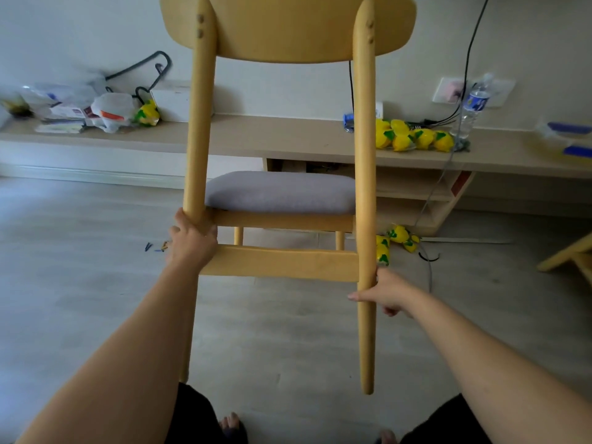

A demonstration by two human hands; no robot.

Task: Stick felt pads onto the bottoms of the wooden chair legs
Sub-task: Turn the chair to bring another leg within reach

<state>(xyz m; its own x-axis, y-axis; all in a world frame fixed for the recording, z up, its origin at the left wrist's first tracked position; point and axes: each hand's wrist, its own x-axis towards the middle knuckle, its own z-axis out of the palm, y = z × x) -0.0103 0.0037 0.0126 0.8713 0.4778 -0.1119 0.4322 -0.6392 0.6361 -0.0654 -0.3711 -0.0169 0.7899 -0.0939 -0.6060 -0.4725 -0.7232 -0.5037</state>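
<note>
A light wooden chair [278,261] with a grey padded seat [282,192] is held up off the floor in front of me, its back facing me. My left hand [192,241] grips the left rear leg where the lower crossbar meets it. My right hand [389,291] grips the right rear leg [366,341] just below the crossbar, thumb across the front. The right rear leg's foot hangs above the floor; the left rear leg's foot is hidden behind my left arm. No felt pads can be seen.
A long low shelf [288,136] runs along the wall, holding bags and boxes at left, yellow packets [413,137] and a water bottle [472,105] at right. More yellow packets [395,240] and a cable lie on the grey floor. Another wooden piece [570,254] juts in at right.
</note>
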